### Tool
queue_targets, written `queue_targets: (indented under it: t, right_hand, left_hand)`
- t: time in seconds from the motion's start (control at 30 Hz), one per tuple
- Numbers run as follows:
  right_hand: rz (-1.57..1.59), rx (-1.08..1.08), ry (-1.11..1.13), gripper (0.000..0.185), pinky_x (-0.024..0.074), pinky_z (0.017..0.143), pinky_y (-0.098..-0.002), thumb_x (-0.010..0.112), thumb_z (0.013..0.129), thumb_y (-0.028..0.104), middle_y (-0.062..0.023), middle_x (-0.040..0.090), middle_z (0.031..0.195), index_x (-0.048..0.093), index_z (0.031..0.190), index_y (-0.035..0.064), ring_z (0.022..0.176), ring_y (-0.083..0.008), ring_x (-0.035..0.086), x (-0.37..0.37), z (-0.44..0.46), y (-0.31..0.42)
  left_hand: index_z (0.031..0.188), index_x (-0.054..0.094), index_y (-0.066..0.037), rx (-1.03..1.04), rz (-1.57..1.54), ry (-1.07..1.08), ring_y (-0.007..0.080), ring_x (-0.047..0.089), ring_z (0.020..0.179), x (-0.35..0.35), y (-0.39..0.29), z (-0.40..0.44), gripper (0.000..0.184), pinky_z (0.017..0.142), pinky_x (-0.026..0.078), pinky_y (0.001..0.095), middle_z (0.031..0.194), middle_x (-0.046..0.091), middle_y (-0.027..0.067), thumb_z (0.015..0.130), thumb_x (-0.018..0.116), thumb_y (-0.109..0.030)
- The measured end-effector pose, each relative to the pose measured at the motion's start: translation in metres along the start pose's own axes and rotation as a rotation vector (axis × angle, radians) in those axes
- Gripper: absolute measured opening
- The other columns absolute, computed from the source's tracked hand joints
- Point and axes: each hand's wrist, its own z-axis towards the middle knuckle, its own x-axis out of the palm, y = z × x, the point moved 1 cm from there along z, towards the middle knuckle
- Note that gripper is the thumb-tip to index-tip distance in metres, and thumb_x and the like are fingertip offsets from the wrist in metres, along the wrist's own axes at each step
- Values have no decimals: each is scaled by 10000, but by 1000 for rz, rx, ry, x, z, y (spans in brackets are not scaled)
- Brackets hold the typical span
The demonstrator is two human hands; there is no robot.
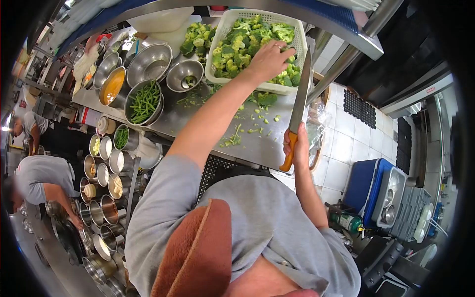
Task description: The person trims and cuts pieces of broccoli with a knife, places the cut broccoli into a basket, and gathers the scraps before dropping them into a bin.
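Note:
My left hand (271, 59) is over the right part of a white perforated basket (215, 62), touching or just above the broccoli florets (240, 43) heaped inside. Its fingers are apart, with a ring on one of them, and nothing shows clearly between them. In my right hand (298, 144) is the orange handle of a long knife (300, 99), its blade pointing up beside the basket's right edge. Cut green scraps (235, 136) lie on the steel table (198, 131) below the basket.
More broccoli (199, 37) lies left of the basket. Steel bowls (150, 64), one with green beans (144, 102), stand further left. Metal bars (341, 62) rise at the right. A co-worker (47, 180) bends over pots at far left. A blue cooler (363, 193) stands on the floor.

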Motion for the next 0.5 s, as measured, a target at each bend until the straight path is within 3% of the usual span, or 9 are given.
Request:
queue_targets:
  t: [0.1, 0.13, 0.2, 0.27, 0.33, 0.37, 0.4, 0.43, 0.5]
  right_hand:
    - [-24, -30, -4, 533, 321, 365, -232, 288, 1050, 565, -31, 444, 671, 418, 1354, 147, 413, -96, 367, 3, -8, 3]
    - [-26, -47, -10, 539, 319, 368, -227, 282, 1050, 566, -30, 444, 673, 411, 1369, 151, 417, -92, 367, 3, -9, 4]
    - [-31, -12, -17, 558, 319, 369, -224, 281, 1048, 570, -31, 445, 677, 399, 1400, 154, 421, -91, 370, -6, -9, 2]
    - [-26, 23, -43, 577, 319, 371, -221, 280, 1047, 574, -31, 445, 680, 386, 1432, 158, 424, -89, 373, -10, -14, 0]
    - [-89, -25, -11, 628, 318, 374, -221, 298, 1037, 592, -30, 445, 691, 341, 1501, 171, 428, -89, 374, -7, -14, 9]
    - [-80, -30, -18, 628, 318, 374, -221, 298, 1037, 592, -30, 445, 691, 341, 1501, 171, 428, -89, 374, -4, -12, 11]
    - [-106, -52, -19, 559, 313, 362, -226, 305, 1041, 580, -32, 444, 681, 395, 1380, 146, 409, -94, 371, -1, -10, 12]
    - [-137, -66, -19, 515, 308, 351, -230, 312, 1044, 568, -35, 444, 670, 449, 1259, 121, 390, -99, 369, 1, -12, 11]
    - [-137, -16, -16, 526, 309, 352, -231, 313, 1044, 567, -35, 444, 672, 433, 1307, 127, 390, -98, 367, 4, -8, 11]
  left_hand:
    - [1331, 531, -83, -28, 195, -17, 393, 476, 1279, 42, 0, -11, 491, 1059, 418, 454, 1388, 512, 167, 869, 645, -205]
    - [1331, 531, -83, -28, 196, -17, 393, 476, 1279, 24, -8, -7, 491, 1059, 418, 454, 1388, 512, 167, 869, 645, -205]
    - [1292, 577, -67, 8, 89, -260, 389, 438, 1313, -13, -25, -10, 448, 1064, 405, 458, 1341, 549, 187, 856, 615, -165]
    - [1201, 624, -44, -238, -139, -183, 386, 544, 1215, -25, -29, -41, 384, 984, 481, 437, 1385, 525, 195, 836, 656, -159]
    - [1148, 651, -38, -475, -233, 371, 367, 646, 1002, -26, -43, -78, 341, 866, 538, 431, 1339, 542, 193, 825, 670, -145]
    - [1135, 658, -34, -487, -255, 369, 355, 655, 900, -9, -49, -102, 336, 819, 548, 430, 1274, 571, 184, 823, 679, -155]
    - [1123, 664, -29, -504, -279, 367, 342, 665, 799, 13, -50, -123, 331, 772, 559, 430, 1208, 601, 176, 822, 688, -164]
    - [1123, 664, -29, -507, -283, 375, 342, 665, 799, 25, -55, -130, 331, 772, 559, 430, 1208, 601, 176, 822, 688, -164]
    - [1119, 672, -30, -544, -47, 202, 342, 663, 793, 45, -66, -135, 343, 762, 563, 435, 1109, 635, 158, 823, 711, -198]
